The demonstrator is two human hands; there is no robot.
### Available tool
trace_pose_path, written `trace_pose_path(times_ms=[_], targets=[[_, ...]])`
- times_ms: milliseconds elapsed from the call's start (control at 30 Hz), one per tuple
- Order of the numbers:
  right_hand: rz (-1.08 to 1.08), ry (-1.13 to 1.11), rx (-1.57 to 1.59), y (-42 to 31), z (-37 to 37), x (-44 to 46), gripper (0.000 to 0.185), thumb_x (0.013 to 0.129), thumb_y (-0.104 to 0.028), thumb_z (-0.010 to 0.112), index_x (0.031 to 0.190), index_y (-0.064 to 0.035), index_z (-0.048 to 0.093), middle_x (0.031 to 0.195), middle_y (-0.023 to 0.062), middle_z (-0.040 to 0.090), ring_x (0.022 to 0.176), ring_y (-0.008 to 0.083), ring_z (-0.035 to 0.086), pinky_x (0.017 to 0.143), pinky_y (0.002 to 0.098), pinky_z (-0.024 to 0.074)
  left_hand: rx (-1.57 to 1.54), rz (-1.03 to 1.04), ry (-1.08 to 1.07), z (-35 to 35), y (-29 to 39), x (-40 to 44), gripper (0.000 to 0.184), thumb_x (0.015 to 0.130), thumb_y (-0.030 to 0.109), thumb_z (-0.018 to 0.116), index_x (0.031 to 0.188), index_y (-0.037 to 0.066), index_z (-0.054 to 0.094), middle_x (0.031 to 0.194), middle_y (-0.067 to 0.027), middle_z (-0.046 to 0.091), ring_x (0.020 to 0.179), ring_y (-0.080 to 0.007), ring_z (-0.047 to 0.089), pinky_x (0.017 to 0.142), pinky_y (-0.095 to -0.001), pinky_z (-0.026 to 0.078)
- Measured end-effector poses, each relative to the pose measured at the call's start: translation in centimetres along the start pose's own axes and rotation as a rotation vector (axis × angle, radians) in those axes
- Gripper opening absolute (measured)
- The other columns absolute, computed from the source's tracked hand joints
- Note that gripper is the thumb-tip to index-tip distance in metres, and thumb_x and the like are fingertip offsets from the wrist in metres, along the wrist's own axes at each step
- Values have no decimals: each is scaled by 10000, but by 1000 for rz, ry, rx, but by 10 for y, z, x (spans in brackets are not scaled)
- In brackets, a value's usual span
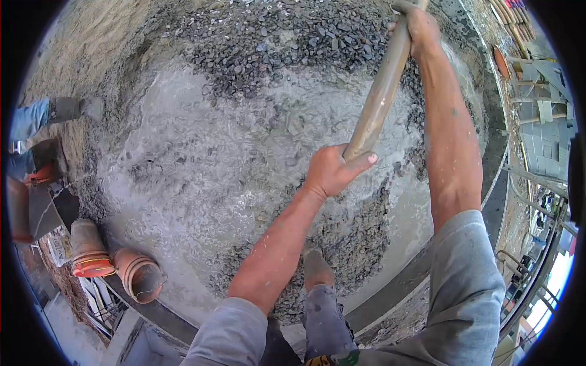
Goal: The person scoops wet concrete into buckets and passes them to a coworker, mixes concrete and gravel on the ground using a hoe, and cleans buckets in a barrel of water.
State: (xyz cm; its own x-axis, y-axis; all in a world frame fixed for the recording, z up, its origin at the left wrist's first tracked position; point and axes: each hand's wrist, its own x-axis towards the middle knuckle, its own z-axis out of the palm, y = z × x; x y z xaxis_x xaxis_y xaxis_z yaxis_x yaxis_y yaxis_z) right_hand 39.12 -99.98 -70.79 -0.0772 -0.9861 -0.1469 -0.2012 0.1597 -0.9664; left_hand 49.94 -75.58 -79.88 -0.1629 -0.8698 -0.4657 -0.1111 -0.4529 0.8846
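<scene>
A thick wooden handle (383, 88), smeared with grey, slants from the top right down toward the middle. My left hand (334, 171) is closed round its lower end, the thumb lying across the tip. Higher up, near the top edge, my right hand (418, 27) grips the same handle. Whatever tool is at its far end lies outside the view. Beneath both hands spreads wet grey cement mix (195, 146), with dark gravel (268, 46) heaped along its top side. My boot (317, 268) stands in the mix.
At the lower left, two orange buckets (139, 277) lie tilted at the mixing area's edge. Another person's leg and boot (67, 110) are at the left. Sand (79, 43) lies at the upper left; metal rails (537, 183) and blocks are at the right.
</scene>
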Motion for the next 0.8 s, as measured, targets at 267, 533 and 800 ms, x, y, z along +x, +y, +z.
trace_pose_path(times_ms=[267, 533, 800], targets=[[638, -91, -346, 240, 114, -106, 463, 695, -139, 521, 1052, 153, 564, 980, 272, 626, 895, 362, 639, 764, 397, 501, -226, -564, 135, -18, -105, -167, 621, 789, 591, 577, 836, -23, 659, 657, -102, 615, 621, -182, 615, 594, -340, 481], [860, -40, -110, 275, 133, -347, 409, 772, -101, 485, 1095, 149, 518, 878, 259, 603, 672, 342, 633, 524, 460, 484, 190, -635, 116, -35, -130, -384, 620, 764, 596, 596, 820, -19, 655, 622, -133, 629, 643, -284, 652, 636, -398, 491], [1116, -186, -215, 206, 163, -596, 409, 837, -112, 484, 1186, 101, 476, 865, 218, 572, 666, 342, 617, 518, 462, 508, 107, -843, 173, -10, -180, -620, 631, 735, 629, 600, 793, 4, 663, 628, -176, 622, 671, -360, 633, 651, -426, 487]])
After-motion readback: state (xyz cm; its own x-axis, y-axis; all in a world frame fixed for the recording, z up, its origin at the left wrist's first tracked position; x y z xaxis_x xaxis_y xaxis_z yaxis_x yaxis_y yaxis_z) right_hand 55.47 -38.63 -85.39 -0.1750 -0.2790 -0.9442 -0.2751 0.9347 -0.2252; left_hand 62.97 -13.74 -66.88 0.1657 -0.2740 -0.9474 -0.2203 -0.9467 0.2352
